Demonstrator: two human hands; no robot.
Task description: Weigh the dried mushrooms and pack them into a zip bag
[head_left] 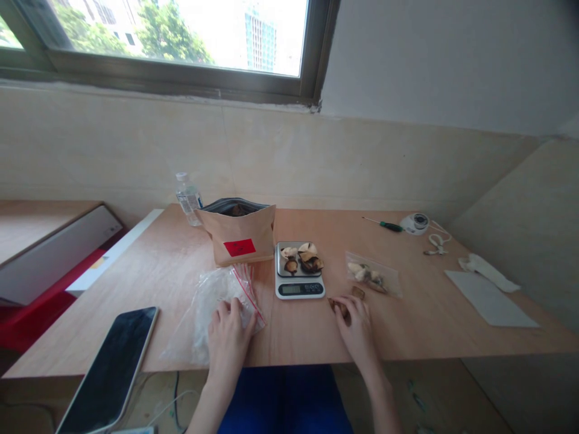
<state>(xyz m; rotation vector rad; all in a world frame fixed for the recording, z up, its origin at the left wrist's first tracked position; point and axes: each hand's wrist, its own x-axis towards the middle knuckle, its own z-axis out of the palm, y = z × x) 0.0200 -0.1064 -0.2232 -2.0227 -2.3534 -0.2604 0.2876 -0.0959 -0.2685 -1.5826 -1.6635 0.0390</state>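
My left hand [230, 328] rests on a pile of clear zip bags [205, 307] with red-striped closures, its fingers bent a little and the thumb apart. At the table's front, my right hand [357, 319] has its fingers around a brown dried piece [339, 308]; the fingers partly hide it. Another small brown piece [357, 292] lies just beyond those fingers. Between the hands stands a white kitchen scale [300, 290], bearing several dried pale and dark-brown pieces [301, 258]. Its display is too small to read. A filled clear zip bag [389, 281] with similar pale pieces lies right of it.
An opened kraft paper pouch [239, 235] with a red label stands behind the zip bags, beside a plastic bottle [188, 199]. A tablet [111, 367] overhangs the front left edge. Farther right are a screwdriver [389, 226], a white camera [415, 223] and a grey sheet [491, 301].
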